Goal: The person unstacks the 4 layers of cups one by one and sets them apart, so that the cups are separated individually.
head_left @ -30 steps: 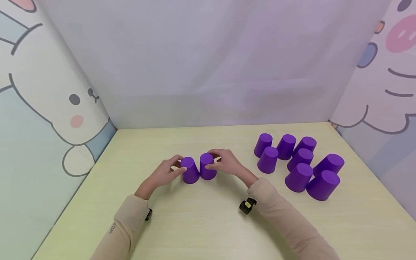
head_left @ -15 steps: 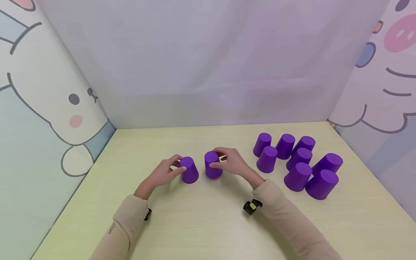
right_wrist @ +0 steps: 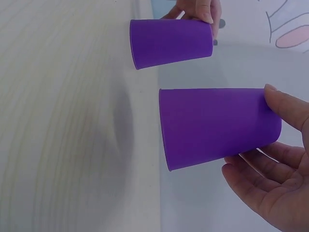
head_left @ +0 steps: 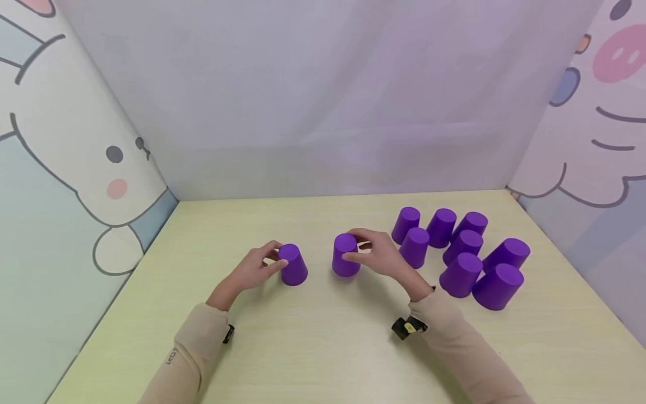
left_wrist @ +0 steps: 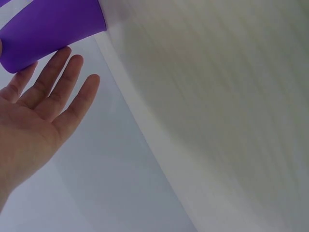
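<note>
In the head view, an upside-down purple cup (head_left: 294,266) stands mid-table, and my left hand (head_left: 252,269) holds it between thumb and fingers near its narrow closed end. The left wrist view shows the fingers (left_wrist: 58,82) of that hand along the side of the cup (left_wrist: 55,31). To the right, my right hand (head_left: 378,255) pinches a second upside-down purple cup (head_left: 345,259) by its upper part. In the right wrist view this cup (right_wrist: 212,125) has its wide rim raised off the tabletop, with a shadow beside it. A gap separates the two cups.
Several more purple cups (head_left: 461,275) stand upside down in a loose group on the right of the pale wooden table (head_left: 303,348). A plain light wall (head_left: 328,101) closes the back, and cartoon-printed panels (head_left: 86,140) flank the table.
My right hand has moved right with its cup, away from the other cup it was close beside, and the cup has lifted slightly. My left hand and its cup have stayed put.
</note>
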`<state>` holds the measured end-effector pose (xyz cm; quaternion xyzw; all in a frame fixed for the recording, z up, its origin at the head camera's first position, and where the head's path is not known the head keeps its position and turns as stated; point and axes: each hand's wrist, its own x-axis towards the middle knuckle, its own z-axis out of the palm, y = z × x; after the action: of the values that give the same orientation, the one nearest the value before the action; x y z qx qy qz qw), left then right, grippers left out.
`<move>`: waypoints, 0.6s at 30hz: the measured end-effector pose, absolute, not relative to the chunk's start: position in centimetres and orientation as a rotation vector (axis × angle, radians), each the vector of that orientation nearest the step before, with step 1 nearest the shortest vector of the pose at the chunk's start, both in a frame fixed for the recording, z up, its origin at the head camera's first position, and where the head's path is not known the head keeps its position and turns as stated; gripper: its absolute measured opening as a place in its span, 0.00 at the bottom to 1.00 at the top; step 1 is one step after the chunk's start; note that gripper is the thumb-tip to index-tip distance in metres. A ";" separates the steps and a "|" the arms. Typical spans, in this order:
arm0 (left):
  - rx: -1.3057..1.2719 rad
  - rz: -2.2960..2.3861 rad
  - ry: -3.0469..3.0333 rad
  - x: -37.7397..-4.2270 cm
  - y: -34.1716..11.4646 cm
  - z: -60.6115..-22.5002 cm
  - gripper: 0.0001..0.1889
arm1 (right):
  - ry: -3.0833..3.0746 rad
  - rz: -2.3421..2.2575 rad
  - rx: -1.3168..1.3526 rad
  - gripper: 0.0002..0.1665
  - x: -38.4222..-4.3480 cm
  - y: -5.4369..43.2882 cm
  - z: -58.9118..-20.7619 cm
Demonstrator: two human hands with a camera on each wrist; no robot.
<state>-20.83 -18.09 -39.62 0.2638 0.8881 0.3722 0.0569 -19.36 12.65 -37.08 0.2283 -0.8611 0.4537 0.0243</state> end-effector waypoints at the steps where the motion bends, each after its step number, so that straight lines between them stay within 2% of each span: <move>1: 0.800 1.126 2.695 -20.8 -18.1 -39.6 0.16 | -2.661 1.404 0.702 0.25 -19.2 12.9 -37.0; 18: 0.798 1.136 2.685 -20.8 -18.0 -39.3 0.16 | -2.637 1.345 0.579 0.29 -17.3 17.3 -37.1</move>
<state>-20.77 -18.01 -39.33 0.2636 0.8867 0.3751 0.0595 -17.30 17.26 -37.10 0.1916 -0.8725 0.4451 0.0628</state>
